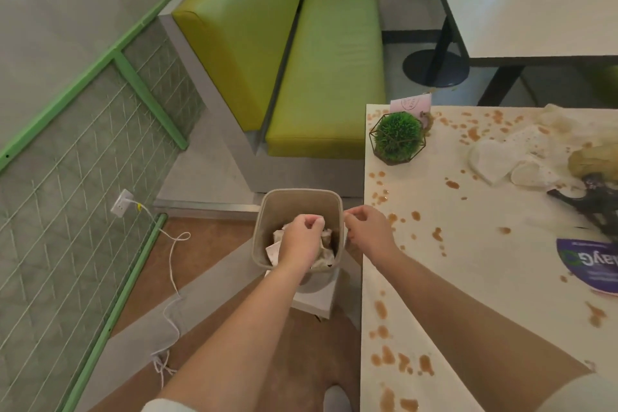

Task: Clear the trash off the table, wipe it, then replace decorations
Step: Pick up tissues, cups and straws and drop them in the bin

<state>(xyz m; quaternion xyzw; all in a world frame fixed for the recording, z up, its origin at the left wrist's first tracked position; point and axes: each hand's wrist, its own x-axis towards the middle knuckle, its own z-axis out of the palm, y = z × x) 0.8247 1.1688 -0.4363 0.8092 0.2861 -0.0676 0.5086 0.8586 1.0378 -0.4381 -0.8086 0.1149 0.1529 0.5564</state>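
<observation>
- Brown spots dot the white counter (444, 278) beside a green bench (321, 84).
- Trash (521, 157) lies at its far side: soft, light paper, easy to pinch anywhere.
- Left hand (302, 239) and right hand (369, 231) hang over the bin (267, 211), fingers curled; whether either grip holds something is unclear.

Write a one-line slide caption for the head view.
Both hands, left and right, over a paper-filled bin beside the stained table.
</observation>
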